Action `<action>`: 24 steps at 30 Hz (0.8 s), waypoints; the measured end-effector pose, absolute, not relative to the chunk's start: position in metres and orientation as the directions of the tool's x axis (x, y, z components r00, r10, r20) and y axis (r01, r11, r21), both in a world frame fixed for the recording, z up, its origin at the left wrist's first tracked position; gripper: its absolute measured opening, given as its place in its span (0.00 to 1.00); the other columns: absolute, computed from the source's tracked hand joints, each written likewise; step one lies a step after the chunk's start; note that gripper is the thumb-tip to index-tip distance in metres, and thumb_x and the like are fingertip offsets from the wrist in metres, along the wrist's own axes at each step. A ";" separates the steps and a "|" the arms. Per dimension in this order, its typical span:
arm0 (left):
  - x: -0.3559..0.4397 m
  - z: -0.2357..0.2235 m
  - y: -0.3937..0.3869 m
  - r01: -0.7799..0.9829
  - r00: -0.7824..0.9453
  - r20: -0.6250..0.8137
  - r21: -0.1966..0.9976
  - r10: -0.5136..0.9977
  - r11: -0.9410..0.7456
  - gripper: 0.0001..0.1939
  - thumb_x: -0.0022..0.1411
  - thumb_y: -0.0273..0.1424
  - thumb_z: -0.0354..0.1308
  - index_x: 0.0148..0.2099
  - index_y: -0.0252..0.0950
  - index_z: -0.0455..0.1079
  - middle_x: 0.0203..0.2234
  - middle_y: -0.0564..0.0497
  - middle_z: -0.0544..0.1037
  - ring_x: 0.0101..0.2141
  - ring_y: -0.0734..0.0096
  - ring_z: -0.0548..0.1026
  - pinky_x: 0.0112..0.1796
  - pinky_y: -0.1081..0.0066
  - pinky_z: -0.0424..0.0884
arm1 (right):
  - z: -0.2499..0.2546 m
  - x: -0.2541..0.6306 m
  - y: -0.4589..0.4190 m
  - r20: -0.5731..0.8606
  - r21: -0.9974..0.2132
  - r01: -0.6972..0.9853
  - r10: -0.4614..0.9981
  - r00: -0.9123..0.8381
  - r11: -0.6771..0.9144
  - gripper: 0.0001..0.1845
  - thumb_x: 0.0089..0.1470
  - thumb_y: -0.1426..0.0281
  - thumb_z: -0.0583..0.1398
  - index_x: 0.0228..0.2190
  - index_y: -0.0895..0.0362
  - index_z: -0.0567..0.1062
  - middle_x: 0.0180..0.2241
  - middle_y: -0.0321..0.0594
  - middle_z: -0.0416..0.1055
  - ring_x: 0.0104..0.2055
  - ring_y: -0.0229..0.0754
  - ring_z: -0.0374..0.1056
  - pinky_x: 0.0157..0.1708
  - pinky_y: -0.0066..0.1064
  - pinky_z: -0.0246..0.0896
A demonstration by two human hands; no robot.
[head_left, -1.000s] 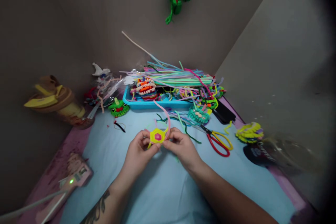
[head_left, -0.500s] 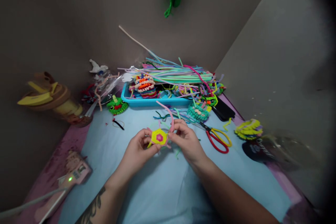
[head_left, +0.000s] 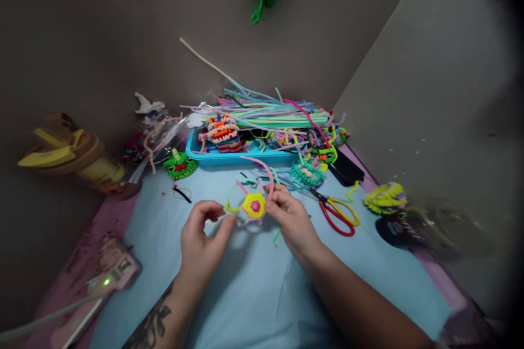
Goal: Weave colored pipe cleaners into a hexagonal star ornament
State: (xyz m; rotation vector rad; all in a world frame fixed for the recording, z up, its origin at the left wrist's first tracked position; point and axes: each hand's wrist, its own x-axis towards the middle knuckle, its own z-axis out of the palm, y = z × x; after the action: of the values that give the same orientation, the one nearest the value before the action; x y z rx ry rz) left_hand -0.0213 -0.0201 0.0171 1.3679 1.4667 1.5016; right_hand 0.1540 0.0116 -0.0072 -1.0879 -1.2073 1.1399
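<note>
A small pipe-cleaner piece (head_left: 254, 206), a yellow hexagon with a pink centre, hangs above the cloth with loose pink, green and lilac ends around it. My right hand (head_left: 292, 215) grips its right edge between thumb and fingers. A pink pipe cleaner (head_left: 266, 166) curves up and leftward from that pinch. To the left, my left hand (head_left: 207, 232) has thumb and fingers apart, right beside a yellow-green pipe-cleaner loop (head_left: 231, 208); whether a fingertip touches the loop is unclear.
Behind stands a blue tray (head_left: 241, 160) heaped with pipe cleaners (head_left: 278, 114). Scissors (head_left: 335, 212) with red and yellow handles lie to the right, near a phone (head_left: 347, 169). A green frog figure (head_left: 180, 164) sits left, and a power strip (head_left: 118, 270) lies at the left edge.
My left hand has let go of the hexagon piece and moved left, fingers spreading. The piece stays in my right hand, its yellow-green loop now showing. The view has shifted slightly.
</note>
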 end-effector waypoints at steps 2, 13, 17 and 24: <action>-0.020 0.019 -0.021 0.292 -0.174 0.244 0.938 0.954 -0.186 0.04 0.49 0.27 0.66 0.28 0.39 0.73 0.22 0.54 0.74 0.25 0.70 0.68 0.30 0.73 0.63 | -0.007 0.153 0.010 0.156 -0.986 -0.052 0.987 0.035 0.158 0.13 0.51 0.61 0.62 0.22 0.55 0.72 0.43 0.43 0.66 0.49 0.47 0.63 0.50 0.43 0.59; -0.006 0.011 -0.023 0.300 -0.103 0.136 0.949 0.985 -0.100 0.04 0.51 0.33 0.65 0.27 0.39 0.75 0.27 0.50 0.78 0.31 0.63 0.74 0.36 0.68 0.66 | 0.000 0.138 -0.003 0.205 -0.979 0.007 0.978 0.041 0.204 0.12 0.53 0.60 0.61 0.25 0.55 0.73 0.44 0.43 0.64 0.50 0.46 0.63 0.53 0.41 0.58; -0.007 0.012 -0.025 0.336 -0.101 0.132 0.937 0.986 -0.091 0.06 0.53 0.34 0.64 0.26 0.39 0.75 0.27 0.50 0.78 0.32 0.63 0.74 0.37 0.68 0.66 | -0.001 0.134 -0.005 0.199 -0.980 -0.010 0.980 0.025 0.199 0.12 0.54 0.60 0.60 0.26 0.55 0.73 0.43 0.43 0.65 0.49 0.45 0.64 0.52 0.40 0.60; -0.009 0.017 -0.025 0.368 -0.052 0.219 0.911 0.974 -0.185 0.05 0.56 0.31 0.61 0.28 0.38 0.74 0.27 0.50 0.78 0.31 0.65 0.74 0.36 0.70 0.66 | -0.001 0.137 -0.007 0.212 -0.977 0.029 0.977 -0.015 0.213 0.09 0.53 0.64 0.60 0.26 0.55 0.72 0.42 0.41 0.63 0.49 0.45 0.62 0.51 0.39 0.58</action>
State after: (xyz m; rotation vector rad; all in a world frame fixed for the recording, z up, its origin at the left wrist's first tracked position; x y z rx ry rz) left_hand -0.0091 -0.0249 0.0169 1.5980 1.4476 1.2376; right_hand 0.1366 -0.0068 -0.0007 -1.0655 -1.3336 1.0433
